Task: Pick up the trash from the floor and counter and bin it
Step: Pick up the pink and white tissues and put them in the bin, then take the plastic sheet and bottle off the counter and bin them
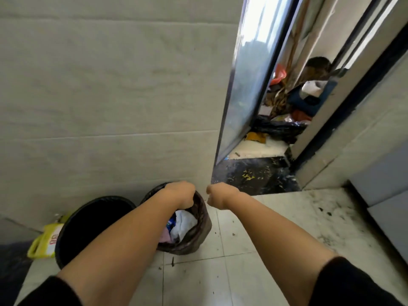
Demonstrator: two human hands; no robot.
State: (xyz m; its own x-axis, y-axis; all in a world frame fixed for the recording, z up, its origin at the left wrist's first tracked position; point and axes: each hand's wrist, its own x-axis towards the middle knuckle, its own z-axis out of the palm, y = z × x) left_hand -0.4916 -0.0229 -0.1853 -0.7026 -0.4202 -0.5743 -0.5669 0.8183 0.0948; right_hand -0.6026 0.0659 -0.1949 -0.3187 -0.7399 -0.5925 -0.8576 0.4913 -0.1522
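Two bare forearms with dark sleeves pushed up are stretching away from the camera across the pale tiled floor (254,228), which is speckled with small dark bits of debris. Out at the far end, the left hand (181,194) is curling downward over the rim of the brown bin (194,237), its fingers bent in a grip at the far edge, though what exactly they are pinching cannot be told from this angle. Just to its right, the right hand (217,195) is balling into a loose fist above the floor beside that bin, not touching it; whether anything is sitting inside the fist cannot be told. Two bins are standing side by side against the grey tiled wall (110,96): the brown one, lined with a dark bag and holding white crumpled trash (184,224) plus pink and blue scraps, and to its left a black bin (88,221) showing only a dark interior. One yellow jug (45,241) is leaning on the floor left of the black bin. Farther right, one shiny door (249,80) is standing ajar, and beyond it a cluttered heap with a black bag (278,128) is lying on the floor.
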